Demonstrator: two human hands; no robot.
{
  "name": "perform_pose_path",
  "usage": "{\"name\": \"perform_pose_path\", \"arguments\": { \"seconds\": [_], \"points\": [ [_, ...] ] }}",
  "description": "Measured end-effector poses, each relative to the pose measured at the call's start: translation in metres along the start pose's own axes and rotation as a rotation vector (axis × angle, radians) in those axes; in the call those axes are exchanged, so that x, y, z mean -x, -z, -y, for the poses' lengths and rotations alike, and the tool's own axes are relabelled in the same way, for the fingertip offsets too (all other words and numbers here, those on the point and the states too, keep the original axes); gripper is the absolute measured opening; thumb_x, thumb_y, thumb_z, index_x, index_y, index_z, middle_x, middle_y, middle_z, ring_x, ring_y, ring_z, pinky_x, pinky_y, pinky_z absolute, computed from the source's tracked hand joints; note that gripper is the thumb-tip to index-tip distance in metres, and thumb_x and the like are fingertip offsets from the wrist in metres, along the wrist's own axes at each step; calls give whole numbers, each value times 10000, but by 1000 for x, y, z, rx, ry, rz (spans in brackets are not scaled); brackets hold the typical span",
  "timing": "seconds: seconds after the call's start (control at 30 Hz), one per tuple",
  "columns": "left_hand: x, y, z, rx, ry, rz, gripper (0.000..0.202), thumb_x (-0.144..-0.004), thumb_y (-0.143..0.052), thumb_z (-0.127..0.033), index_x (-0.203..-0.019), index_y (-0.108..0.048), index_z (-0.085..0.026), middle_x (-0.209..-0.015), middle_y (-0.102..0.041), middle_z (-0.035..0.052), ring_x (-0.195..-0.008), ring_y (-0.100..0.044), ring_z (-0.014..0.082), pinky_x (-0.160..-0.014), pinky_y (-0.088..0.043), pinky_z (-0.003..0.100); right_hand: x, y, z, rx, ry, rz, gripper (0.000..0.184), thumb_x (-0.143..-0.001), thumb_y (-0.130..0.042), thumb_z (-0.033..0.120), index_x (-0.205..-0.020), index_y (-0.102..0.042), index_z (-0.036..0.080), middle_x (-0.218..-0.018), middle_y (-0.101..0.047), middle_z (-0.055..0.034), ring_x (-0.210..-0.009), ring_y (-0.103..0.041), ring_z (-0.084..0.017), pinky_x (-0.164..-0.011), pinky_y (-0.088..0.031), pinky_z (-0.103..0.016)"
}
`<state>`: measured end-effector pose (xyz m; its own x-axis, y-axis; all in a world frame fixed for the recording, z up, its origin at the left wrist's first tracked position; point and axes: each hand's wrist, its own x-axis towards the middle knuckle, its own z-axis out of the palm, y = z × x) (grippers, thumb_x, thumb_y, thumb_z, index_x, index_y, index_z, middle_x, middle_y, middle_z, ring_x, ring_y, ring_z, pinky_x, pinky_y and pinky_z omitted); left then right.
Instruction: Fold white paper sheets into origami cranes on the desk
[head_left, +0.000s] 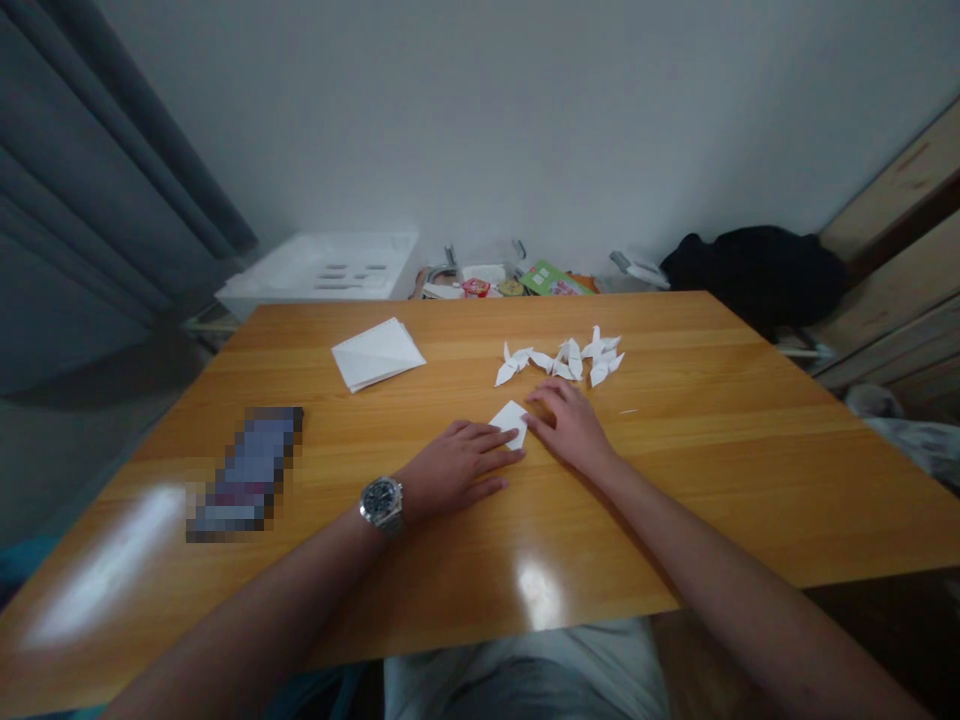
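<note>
A small piece of folded white paper (511,414) lies on the wooden table in front of me. My left hand (469,465), with a metal watch (382,502) at its wrist, rests flat with fingers spread, and some fingertips press on the paper's lower left part. At the paper's right edge, my right hand (568,420) has its thumb and bent fingers closed about the corner; the exact grip is partly hidden. Just beyond the hands sit several folded paper cranes (566,360) in a loose cluster.
A stack of white paper sheets (379,353) lies at the table's back left. Nearer on the left is a blurred-out phone (251,470). Behind the wooden table (720,450) stand a white plastic piece (322,265), a green packet (555,278) and a black bag (754,265) against the wall.
</note>
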<state>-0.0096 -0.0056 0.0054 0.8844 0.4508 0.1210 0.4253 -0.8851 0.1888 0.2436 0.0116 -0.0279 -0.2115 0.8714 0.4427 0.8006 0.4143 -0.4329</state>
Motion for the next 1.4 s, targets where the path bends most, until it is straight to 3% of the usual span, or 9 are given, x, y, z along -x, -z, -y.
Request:
{"name": "perform_pose_path", "arguments": {
  "seconds": [0.23,0.5,0.7,0.83,0.93,1.2,1.4],
  "points": [
    [-1,1,-3,8,19,5,475,-1017,-414,-478,-1446,-475,-283,-1542,-444,31,-1440,-339,288,-1164,-264,465,-1,0,-4,-109,-70,-58,88,-865,-685,267,-935,-690,214,-1089,-615,-88,-1071,-601,-266,-965,-496,-437],
    [-5,-2,-14,-29,87,-21,510,-1011,-415,-492,-1473,-433,-277,-1514,-473,69,-1308,-472,291,-1083,-358,473,-3,5,2,-147,63,1,82,-892,-663,267,-934,-726,234,-1121,-648,-77,-1086,-601,-251,-974,-478,-443],
    [-6,-4,-8,37,77,-81,488,-1016,-456,-363,-1489,-391,-264,-1510,-471,77,-1252,-523,257,-1060,-408,435,-3,5,0,-160,147,87,144,-921,-646,281,-1015,-749,245,-1146,-698,-80,-1072,-623,-245,-946,-488,-449],
    [-4,-2,3,68,121,-172,368,-994,-499,-307,-1354,-527,-233,-1467,-514,82,-1288,-512,248,-1087,-406,427,-3,5,0,-153,186,111,142,-923,-653,276,-1018,-756,252,-1155,-717,-73,-1070,-635,-240,-953,-480,-453],
    [-3,-1,10,85,135,-178,321,-978,-530,-328,-1268,-579,-200,-1379,-591,99,-1228,-566,245,-1065,-439,417,-4,6,2,-154,232,143,133,-919,-661,251,-1011,-758,252,-1181,-721,-58,-1092,-632,-235,-973,-467,-454],
    [-4,-3,13,90,185,-189,279,-990,-504,-330,-1209,-613,-194,-1214,-690,86,-1065,-653,230,-961,-507,379,-3,5,5,-193,295,161,143,-938,-634,244,-1009,-758,245,-1156,-736,-59,-1099,-635,-227,-981,-466,-444],
    [-11,0,10,100,218,-244,226,-998,-498,-352,-1058,-650,-195,-1061,-703,73,-970,-641,215,-894,-495,363,-2,7,13,-157,314,237,169,-949,-622,282,-1069,-735,246,-1178,-717,-62,-1109,-632,-230,-979,-456,-438]
  ]
}}
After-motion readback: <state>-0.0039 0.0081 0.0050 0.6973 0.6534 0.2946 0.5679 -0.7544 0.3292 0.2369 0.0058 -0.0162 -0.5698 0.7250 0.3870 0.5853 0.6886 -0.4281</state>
